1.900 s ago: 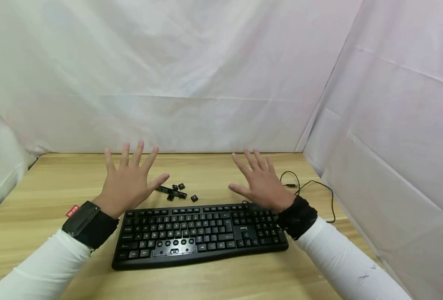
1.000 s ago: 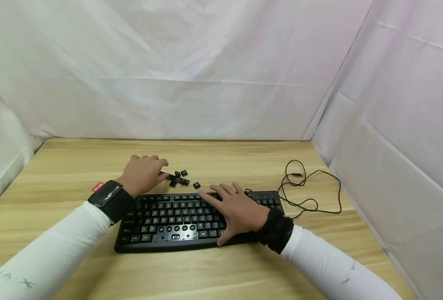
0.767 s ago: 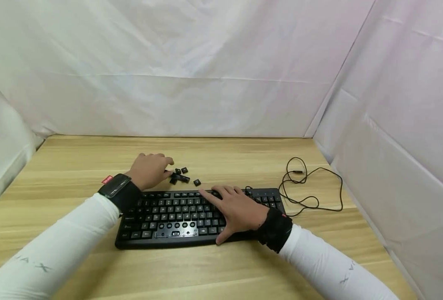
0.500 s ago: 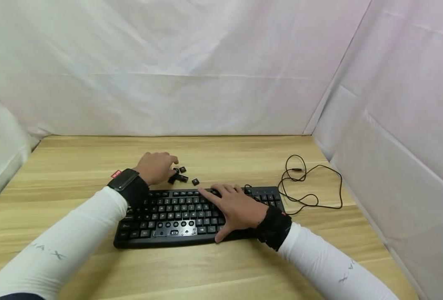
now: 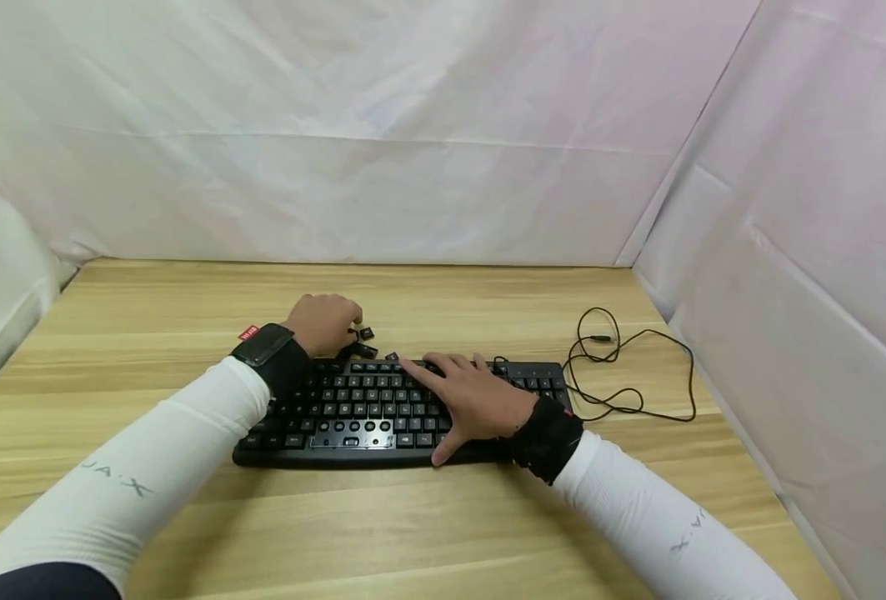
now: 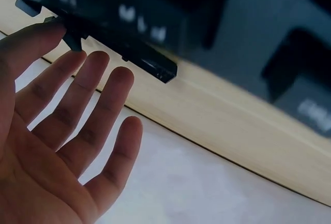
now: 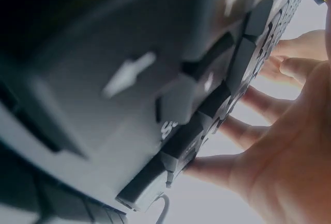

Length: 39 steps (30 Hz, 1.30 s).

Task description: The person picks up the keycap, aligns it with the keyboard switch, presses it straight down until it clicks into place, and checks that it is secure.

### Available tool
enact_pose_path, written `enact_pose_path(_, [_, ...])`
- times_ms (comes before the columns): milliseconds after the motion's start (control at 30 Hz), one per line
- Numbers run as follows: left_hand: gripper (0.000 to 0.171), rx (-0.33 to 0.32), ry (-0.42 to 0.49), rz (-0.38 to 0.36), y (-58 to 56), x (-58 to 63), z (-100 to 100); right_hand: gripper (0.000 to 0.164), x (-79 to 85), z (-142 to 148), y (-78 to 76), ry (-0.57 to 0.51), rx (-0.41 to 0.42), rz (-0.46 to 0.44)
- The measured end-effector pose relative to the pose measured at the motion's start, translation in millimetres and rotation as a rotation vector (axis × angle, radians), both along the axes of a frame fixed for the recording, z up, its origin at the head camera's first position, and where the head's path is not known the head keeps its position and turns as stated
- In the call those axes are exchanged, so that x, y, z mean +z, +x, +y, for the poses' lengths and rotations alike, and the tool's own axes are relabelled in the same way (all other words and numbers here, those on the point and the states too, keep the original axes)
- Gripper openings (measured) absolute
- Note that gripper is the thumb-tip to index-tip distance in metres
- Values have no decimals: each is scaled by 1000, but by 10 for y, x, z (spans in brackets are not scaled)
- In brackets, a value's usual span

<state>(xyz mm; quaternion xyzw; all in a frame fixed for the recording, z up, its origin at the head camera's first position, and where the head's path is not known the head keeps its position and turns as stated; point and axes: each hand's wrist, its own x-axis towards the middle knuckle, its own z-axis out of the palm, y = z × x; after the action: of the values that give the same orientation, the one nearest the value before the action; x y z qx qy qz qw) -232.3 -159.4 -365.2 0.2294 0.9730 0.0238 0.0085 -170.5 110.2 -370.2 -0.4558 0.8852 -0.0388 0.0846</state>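
Thumb and forefinger of the left hand [image 5: 324,323] sit right up against a small dark keycap [image 6: 73,42], one on each side of it, and whether they truly pinch it I cannot tell; the other three fingers stand slightly bent and apart. Just behind the keyboard [image 5: 371,407], on the wooden table [image 5: 412,533], that is where the action is: a long black bar [image 5: 364,351] lies close by the fingertips, a second keycap [image 5: 367,332] rests just beyond it, and a third [image 5: 392,357] sits near the keyboard's back edge. Over on the other side, the right hand [image 5: 480,404] is spread wide across the keys, thumb down at the front edge, fingers reaching toward the back edge. Look at the bottom row, and a bare panel [image 5: 352,437] shows with a line of round sockets above it. Out to the right, a thin black cable [image 5: 693,375] loops over the tabletop, its plug [image 5: 601,338] lying inside the coil. White cloth [image 5: 337,200] hangs behind it all, and white sleeves [image 5: 165,446] cover both forearms.
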Motion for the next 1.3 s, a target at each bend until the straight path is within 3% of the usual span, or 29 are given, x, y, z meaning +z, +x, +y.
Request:
enact_pose_path(233, [8,2,51,24,50,40,-28,133,35,-23,-21,5,0,10])
enact_pose_path(400, [8,-21,43,79,152,93,-73,133,56,-26,33,17,4,-2])
enact_pose_path(567, [16,-37,70,150,334,210,-107,133,87,-7,74,23,3,5])
enact_pose_path(733, [18,-78,160,223,542,300,-155,133,139,31,60,25,-14,3])
enact_pose_path(900, [19,-100,223,216,763,350,-183,133,175,71,34,40,-25,5])
enact_pose_path(1100, [23,-123,258,191,982,340,-171,133,204,89,13,44,-27,-4])
enact_pose_path(1300, [21,-168,280,227,1092,258,-160,132,207,83,6,46,-22,-16])
